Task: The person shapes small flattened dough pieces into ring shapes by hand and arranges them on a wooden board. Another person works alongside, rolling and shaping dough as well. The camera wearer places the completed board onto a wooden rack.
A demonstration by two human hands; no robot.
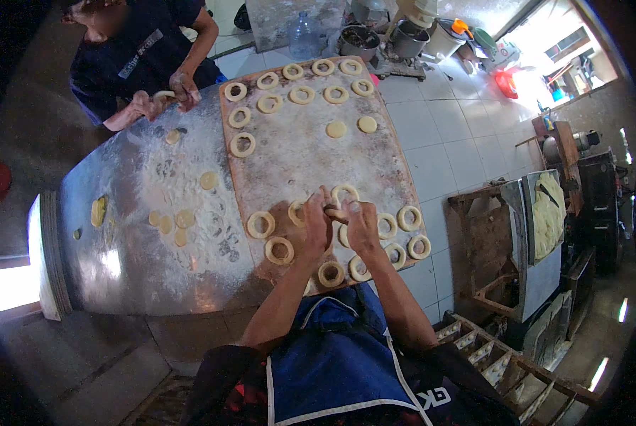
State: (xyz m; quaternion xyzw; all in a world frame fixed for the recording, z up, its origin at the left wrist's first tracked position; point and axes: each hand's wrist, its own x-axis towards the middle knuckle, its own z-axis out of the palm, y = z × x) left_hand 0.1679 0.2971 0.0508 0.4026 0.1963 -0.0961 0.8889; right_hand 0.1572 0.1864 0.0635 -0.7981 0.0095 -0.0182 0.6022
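Note:
My left hand (319,228) and my right hand (361,226) meet over the near part of a floured wooden board (282,167). Their fingers are closed and pressed together; whatever lies between them is mostly hidden, so I cannot make it out. Just beyond the right fingers is a pale dough ring (345,190). Another dough ring (297,213) lies beside my left hand, partly covered by it. Several more rings, such as one dough ring (260,224) at the left and another dough ring (409,218) at the right, surround my hands. Farther off sit two flat dough discs (336,129).
Left of the board, a floured metal table (119,248) carries several dough discs (184,218). Across it a co-worker (137,60) holds pale dough in both hands. At the right stands a tray of dough (547,216) on a stand. A water jug (304,35) and pots (359,42) are behind.

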